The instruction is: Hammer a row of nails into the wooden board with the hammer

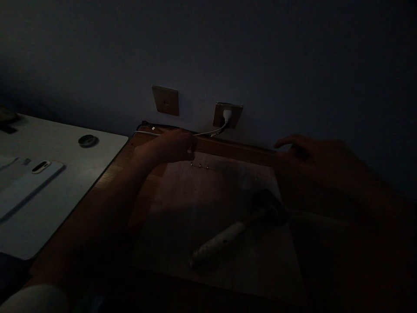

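Note:
The picture is very dark. A long wooden strip (234, 149) runs along the back of the wooden table beside the wall. My left hand (172, 145) is closed around its left part. At the strip's right end is my right hand (301, 152), its thumb and forefinger apart at the tips; its other fingers are lost in shadow. In front of the strip lies a pale board (208, 191) with several small nails (200, 165) near its back edge. A hammer (224, 237) with a light grip rests on the board, its dark head to the right.
Two wall plates are behind the table: one bare (166, 101), one with a white plug (227, 115) and cable. On the left, a white table (81, 171) bears a round dark item (87, 140) and a pale flat case (29, 182).

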Tool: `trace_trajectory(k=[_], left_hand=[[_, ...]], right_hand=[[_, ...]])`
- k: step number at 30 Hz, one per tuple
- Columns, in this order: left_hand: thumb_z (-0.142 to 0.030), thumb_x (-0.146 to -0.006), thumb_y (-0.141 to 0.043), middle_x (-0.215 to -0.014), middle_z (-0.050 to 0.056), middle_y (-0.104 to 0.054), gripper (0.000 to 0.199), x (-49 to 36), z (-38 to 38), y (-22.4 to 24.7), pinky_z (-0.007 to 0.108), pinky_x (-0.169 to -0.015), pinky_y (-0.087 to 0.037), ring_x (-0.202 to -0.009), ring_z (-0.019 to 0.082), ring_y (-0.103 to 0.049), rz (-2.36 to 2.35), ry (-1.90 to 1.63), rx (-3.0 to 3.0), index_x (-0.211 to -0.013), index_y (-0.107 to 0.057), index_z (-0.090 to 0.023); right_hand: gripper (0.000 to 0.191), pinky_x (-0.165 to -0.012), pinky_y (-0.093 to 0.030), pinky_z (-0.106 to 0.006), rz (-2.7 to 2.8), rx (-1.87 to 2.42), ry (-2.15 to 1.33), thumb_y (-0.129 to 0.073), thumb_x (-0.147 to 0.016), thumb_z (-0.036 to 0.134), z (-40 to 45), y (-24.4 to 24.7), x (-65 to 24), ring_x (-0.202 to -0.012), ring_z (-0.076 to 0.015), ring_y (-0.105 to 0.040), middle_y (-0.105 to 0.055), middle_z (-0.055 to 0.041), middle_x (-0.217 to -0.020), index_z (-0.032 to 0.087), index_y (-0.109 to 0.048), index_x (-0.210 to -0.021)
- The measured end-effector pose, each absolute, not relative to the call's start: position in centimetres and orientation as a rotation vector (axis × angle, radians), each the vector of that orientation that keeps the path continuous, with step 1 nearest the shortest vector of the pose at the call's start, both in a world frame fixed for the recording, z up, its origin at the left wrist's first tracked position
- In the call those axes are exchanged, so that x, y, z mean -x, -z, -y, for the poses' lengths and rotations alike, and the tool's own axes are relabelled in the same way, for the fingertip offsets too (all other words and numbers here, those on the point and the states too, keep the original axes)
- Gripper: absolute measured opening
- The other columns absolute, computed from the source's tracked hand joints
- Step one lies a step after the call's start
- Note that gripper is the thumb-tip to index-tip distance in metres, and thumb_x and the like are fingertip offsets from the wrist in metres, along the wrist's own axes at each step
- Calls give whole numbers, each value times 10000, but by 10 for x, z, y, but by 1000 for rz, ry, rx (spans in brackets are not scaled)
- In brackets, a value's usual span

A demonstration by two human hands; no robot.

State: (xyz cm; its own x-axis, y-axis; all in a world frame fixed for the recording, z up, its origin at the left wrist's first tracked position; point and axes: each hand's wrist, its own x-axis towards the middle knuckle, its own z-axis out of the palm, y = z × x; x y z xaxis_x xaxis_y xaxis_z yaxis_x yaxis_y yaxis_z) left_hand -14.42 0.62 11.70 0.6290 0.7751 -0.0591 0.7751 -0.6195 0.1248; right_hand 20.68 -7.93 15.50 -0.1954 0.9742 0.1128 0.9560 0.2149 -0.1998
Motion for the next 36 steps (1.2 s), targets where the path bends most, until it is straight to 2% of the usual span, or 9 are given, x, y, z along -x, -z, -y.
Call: trace_trajectory(k=[2,6,12,17,21,28,32,36], left_hand=[[-215,-843,-679,-1014,58,-771,148,142,-4,-111,266,-726,-450,-877,191,-690,-1232,61,-2725,-964,-760,-193],[-192,-848,-679,-1086,73,-750,126,141,4,-108,265,-735,-456,-901,194,-694,-1210,140,-2727,-965,-724,-179],[-198,-843,-711,-1200,103,-706,200,139,5,-105,275,-735,-459,-917,207,-698,-1218,192,-2713,-1039,-719,-159],[-202,-836,-712,-1134,88,-722,180,137,4,-100,267,-735,-468,-923,202,-699,-1249,232,-2742,-1011,-728,-162],[-188,-839,-712,-1086,78,-739,144,136,5,-98,262,-713,-467,-885,190,-702,-1230,200,-2750,-979,-737,-167],[-187,-878,-714,-1072,83,-754,85,132,7,-97,289,-733,-475,-925,221,-721,-1259,249,-2766,-953,-750,-170],[-136,-876,-685,-1065,86,-758,85,129,9,-98,288,-727,-467,-896,209,-715,-1263,253,-2729,-920,-751,-165],[-142,-880,-689,-1115,104,-750,105,130,8,-95,294,-704,-450,-922,222,-713,-1254,269,-2747,-967,-748,-153]], right_hand=[[235,-679,-505,-307,2280,1918,-231,-646,-1008,224,75,-143,-208,-712,-179,-708,-772,-65,-816,183,-732,-1222],[212,-717,-488,-344,2302,1963,-259,-584,-1001,220,73,-119,-213,-791,-221,-723,-788,-135,-916,144,-745,-1116],[202,-703,-519,-361,2455,1891,-222,-598,-927,247,70,-101,-220,-795,-257,-735,-802,-93,-936,200,-774,-1014],[263,-771,-558,-374,2573,1850,-164,-545,-954,241,68,-91,-209,-863,-268,-765,-817,-112,-985,202,-804,-982],[292,-757,-561,-355,2646,1874,-158,-533,-968,215,67,-84,-207,-868,-262,-780,-831,-106,-988,199,-823,-994],[260,-675,-536,-320,2659,1909,-210,-585,-972,231,62,-77,-211,-804,-254,-783,-837,-103,-937,208,-844,-964],[242,-674,-546,-328,2663,1957,-231,-609,-967,226,62,-79,-208,-803,-264,-788,-837,-100,-932,221,-850,-952],[228,-697,-564,-364,2646,1962,-250,-620,-956,201,63,-79,-206,-835,-292,-794,-838,-107,-959,223,-847,-943]])
